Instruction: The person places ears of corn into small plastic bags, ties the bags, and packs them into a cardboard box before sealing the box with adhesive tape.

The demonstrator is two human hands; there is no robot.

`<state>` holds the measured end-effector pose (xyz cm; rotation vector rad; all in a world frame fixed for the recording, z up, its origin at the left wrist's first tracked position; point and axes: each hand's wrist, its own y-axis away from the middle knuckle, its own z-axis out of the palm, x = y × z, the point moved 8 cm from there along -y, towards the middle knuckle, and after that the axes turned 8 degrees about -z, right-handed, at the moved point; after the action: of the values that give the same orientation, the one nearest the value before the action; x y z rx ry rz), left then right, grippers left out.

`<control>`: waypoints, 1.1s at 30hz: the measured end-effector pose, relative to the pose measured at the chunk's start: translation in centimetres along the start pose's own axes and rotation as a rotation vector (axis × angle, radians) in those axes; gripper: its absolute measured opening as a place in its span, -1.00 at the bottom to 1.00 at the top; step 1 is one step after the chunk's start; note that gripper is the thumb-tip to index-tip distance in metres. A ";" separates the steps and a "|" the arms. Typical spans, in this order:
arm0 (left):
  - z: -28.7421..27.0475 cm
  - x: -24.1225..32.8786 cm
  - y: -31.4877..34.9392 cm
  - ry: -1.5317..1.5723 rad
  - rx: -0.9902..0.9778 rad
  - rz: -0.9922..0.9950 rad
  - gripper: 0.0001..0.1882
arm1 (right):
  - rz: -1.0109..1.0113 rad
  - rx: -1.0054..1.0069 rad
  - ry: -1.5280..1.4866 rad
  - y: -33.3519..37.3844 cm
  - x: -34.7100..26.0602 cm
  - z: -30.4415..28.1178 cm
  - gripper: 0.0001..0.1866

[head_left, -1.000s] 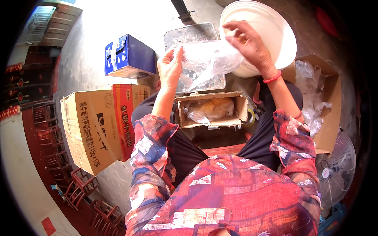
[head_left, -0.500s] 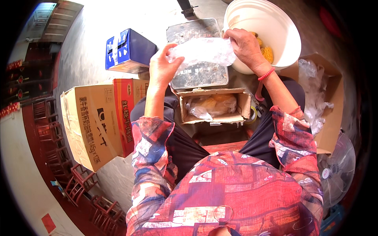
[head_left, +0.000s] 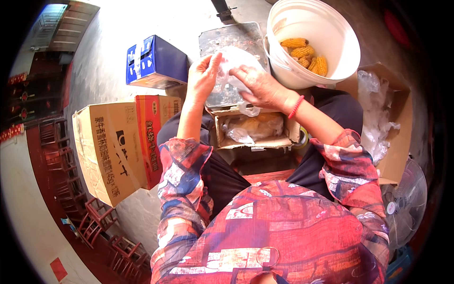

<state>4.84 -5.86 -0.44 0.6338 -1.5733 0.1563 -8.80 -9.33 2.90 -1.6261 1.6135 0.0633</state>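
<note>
A clear, crumpled plastic bag is stretched between my two hands, above a dark speckled slab. My left hand pinches one edge between thumb and fingertips. My right hand is closed on the bag's other side, its fingertips partly hidden in the film; a fold hangs below that hand. Just under my hands sits a small open cardboard box, with a plastic-wrapped yellowish bundle in it. Beyond my right hand, several yellow corn cobs lie at the bottom of a white bucket.
A blue box stands at the far left, nearer to me a brown carton with a red one. On the right, an open carton holds clear plastic bags, beside a fan. A tape roll lies by my right leg.
My right hand has come left and nearer to me, closing the gap to my left hand. The bag, earlier spread wide between them, is now bunched. More corn shows in the bucket.
</note>
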 end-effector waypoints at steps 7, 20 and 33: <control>0.3 1.7 0.4 -0.041 0.045 0.062 -0.71 | 0.234 -0.398 0.179 2.4 3.4 3.7 -0.84; 0.4 1.3 0.7 -0.272 0.007 0.026 -0.46 | 0.395 -0.610 0.297 4.8 5.5 4.7 -0.47; -1.3 0.7 -0.3 -0.569 0.229 0.067 -0.59 | 0.547 0.053 -0.551 0.3 12.6 -13.2 -0.77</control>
<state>6.20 -5.73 0.35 0.8537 -2.1461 0.2218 -13.40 -26.90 4.33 -0.9645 1.5434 0.6828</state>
